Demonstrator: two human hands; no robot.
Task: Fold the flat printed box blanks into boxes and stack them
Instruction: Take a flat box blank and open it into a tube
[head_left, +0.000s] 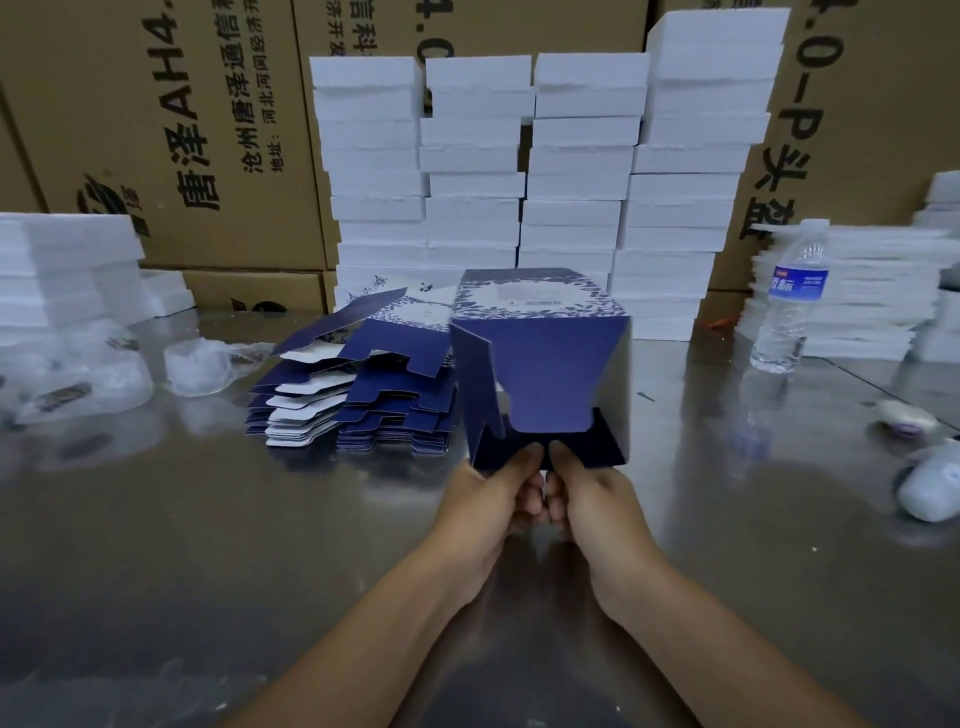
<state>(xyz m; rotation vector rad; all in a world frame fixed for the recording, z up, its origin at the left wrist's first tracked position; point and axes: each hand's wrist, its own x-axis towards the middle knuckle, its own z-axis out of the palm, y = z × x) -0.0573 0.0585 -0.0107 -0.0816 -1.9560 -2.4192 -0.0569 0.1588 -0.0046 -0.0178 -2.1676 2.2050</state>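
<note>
A dark blue printed box with a white floral panel is held up over the steel table, its end flaps facing me and partly folded in. My left hand pinches the near flap at its lower left edge with the thumb on top. My right hand pinches the same flap just to the right. A pile of flat blue and white box blanks lies on the table left of the box.
Tall stacks of white foam blocks stand behind, in front of brown cartons. More foam lies at the left and right. A water bottle stands right. Crumpled plastic wrap lies left. White objects rest at the right edge.
</note>
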